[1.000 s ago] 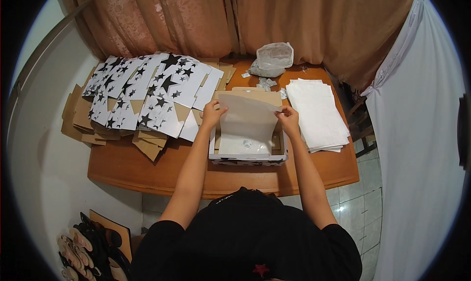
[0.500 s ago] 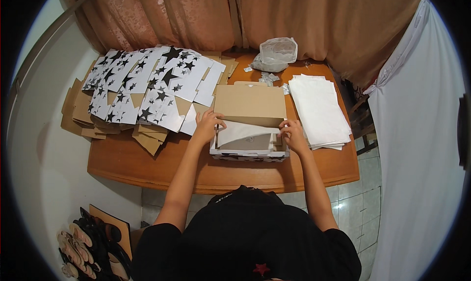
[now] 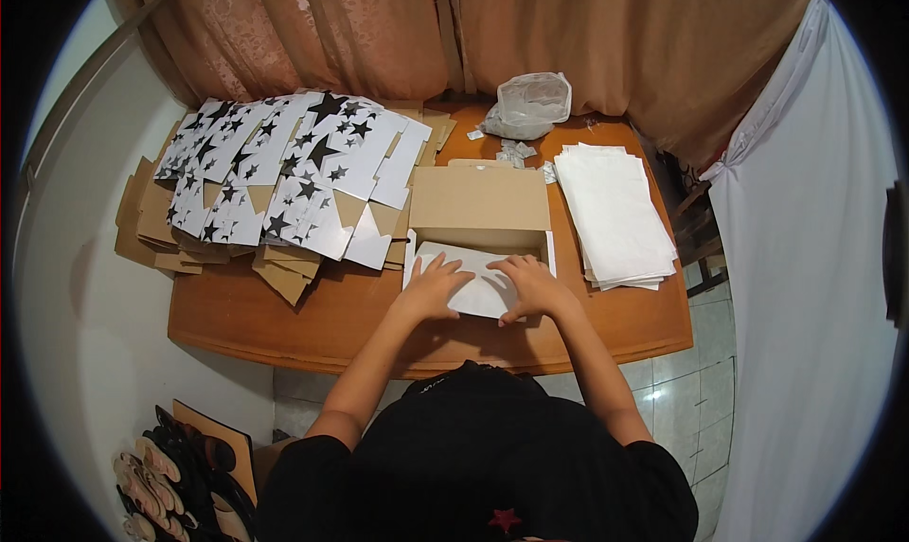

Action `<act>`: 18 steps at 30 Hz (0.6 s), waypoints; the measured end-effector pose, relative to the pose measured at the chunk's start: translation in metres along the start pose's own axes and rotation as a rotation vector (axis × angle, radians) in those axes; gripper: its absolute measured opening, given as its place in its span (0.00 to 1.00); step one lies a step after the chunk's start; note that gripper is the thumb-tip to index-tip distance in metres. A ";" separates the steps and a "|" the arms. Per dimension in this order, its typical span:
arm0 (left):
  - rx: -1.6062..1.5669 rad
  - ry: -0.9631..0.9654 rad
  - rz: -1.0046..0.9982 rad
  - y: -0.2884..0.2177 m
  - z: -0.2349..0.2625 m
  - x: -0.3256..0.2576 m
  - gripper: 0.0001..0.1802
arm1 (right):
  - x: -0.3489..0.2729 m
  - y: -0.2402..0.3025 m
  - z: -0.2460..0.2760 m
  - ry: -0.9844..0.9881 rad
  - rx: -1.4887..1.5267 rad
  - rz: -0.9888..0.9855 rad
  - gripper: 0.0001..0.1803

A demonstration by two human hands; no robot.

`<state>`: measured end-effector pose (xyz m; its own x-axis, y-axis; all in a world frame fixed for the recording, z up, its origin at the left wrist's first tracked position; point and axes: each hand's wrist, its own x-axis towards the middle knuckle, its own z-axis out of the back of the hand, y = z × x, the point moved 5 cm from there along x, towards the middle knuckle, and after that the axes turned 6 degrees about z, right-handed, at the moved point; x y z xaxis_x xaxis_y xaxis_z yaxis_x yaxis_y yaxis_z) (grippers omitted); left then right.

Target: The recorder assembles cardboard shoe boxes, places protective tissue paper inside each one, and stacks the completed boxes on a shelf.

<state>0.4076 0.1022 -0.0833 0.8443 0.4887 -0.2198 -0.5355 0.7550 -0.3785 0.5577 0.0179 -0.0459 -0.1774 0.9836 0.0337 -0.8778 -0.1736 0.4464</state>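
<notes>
White paper sheet (image 3: 483, 294) in an open cardboard box (image 3: 480, 199)
Left hand (image 3: 436, 288) and right hand (image 3: 532, 286) spread over the sheet.

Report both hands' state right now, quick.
Left hand: open, spread over the white paper.
Right hand: open, spread over the same paper.
</notes>
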 end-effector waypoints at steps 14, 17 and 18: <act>-0.039 -0.596 -0.210 0.003 0.072 0.076 0.12 | -0.022 -0.039 0.045 -0.977 0.282 -0.148 0.15; -0.021 -0.581 -0.214 0.006 0.081 0.090 0.08 | -0.016 -0.031 0.032 -0.818 0.467 -0.182 0.09; -0.053 -0.594 -0.202 0.007 0.085 0.091 0.06 | -0.003 -0.031 0.019 -0.615 0.521 -0.179 0.10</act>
<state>0.4787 0.1889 -0.0295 0.7660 0.5099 0.3915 -0.3523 0.8424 -0.4078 0.5940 0.0213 -0.0424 0.3536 0.8718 0.3391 -0.5237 -0.1158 0.8440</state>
